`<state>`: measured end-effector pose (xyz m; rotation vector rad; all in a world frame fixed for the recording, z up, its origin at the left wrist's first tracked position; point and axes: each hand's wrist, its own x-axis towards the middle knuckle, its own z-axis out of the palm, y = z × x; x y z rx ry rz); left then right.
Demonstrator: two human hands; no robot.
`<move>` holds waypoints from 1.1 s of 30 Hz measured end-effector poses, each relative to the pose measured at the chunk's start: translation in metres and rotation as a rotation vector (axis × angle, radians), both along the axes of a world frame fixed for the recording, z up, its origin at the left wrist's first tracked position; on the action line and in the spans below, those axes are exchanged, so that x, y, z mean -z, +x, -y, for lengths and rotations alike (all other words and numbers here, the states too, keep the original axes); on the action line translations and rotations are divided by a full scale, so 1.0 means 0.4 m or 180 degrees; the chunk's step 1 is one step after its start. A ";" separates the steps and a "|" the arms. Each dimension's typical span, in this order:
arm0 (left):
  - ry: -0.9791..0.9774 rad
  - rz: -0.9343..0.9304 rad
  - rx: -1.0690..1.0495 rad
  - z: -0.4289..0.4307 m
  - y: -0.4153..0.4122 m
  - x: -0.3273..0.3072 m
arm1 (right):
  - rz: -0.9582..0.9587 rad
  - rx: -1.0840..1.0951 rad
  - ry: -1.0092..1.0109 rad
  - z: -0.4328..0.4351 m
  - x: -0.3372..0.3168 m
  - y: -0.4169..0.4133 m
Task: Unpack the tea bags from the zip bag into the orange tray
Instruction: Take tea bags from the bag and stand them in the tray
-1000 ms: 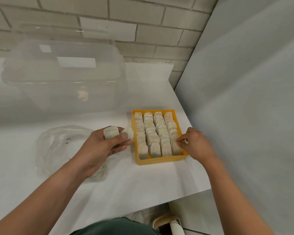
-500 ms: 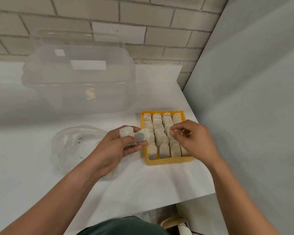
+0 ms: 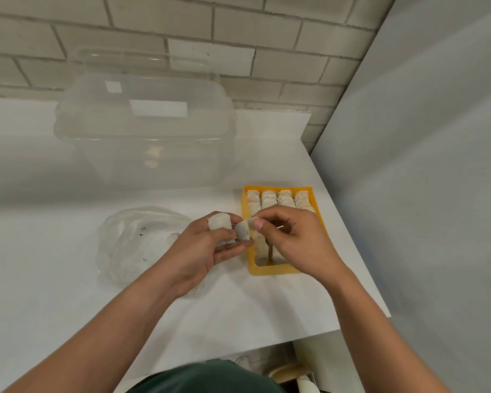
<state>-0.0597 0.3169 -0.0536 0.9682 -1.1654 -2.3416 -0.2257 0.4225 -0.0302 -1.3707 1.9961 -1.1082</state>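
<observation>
The orange tray (image 3: 270, 270) sits on the white table near its right edge, with rows of pale tea bags (image 3: 278, 198) standing in it. My left hand (image 3: 204, 251) holds a couple of tea bags (image 3: 219, 224) just left of the tray. My right hand (image 3: 298, 245) hovers over the tray's near half and pinches one tea bag (image 3: 243, 231) next to those in my left hand. The crumpled clear zip bag (image 3: 131, 239) lies on the table behind my left wrist.
A large clear plastic storage box (image 3: 142, 131) with its lid stands at the back against the brick wall. A grey wall panel (image 3: 423, 165) borders the table on the right. The table's front edge (image 3: 267, 347) runs close below the tray.
My right hand has left the tray's right row and moved left to my left hand, where it now pinches a tea bag. The camera view has shifted, so the tray appears further right.
</observation>
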 end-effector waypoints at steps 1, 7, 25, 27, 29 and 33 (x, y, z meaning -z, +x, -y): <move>0.0032 0.0009 -0.0068 0.000 0.000 0.001 | -0.0218 0.0028 -0.0007 0.000 -0.007 0.001; -0.0573 0.0162 0.0423 -0.008 0.005 -0.003 | -0.1676 -0.0546 0.0369 0.018 -0.049 -0.001; -0.0207 0.0156 0.0176 -0.016 -0.017 0.018 | -0.1251 -0.0059 0.0422 -0.007 -0.065 -0.037; 0.0004 0.0153 0.0114 -0.013 -0.019 0.018 | -0.1421 0.0132 0.0401 -0.018 -0.059 -0.056; -0.0012 0.0136 0.0134 -0.011 -0.020 0.018 | -0.1590 0.0332 0.0362 -0.034 -0.046 -0.084; -0.0166 0.0126 0.0141 -0.011 -0.017 0.028 | -0.1688 0.0714 0.0369 -0.067 -0.008 -0.156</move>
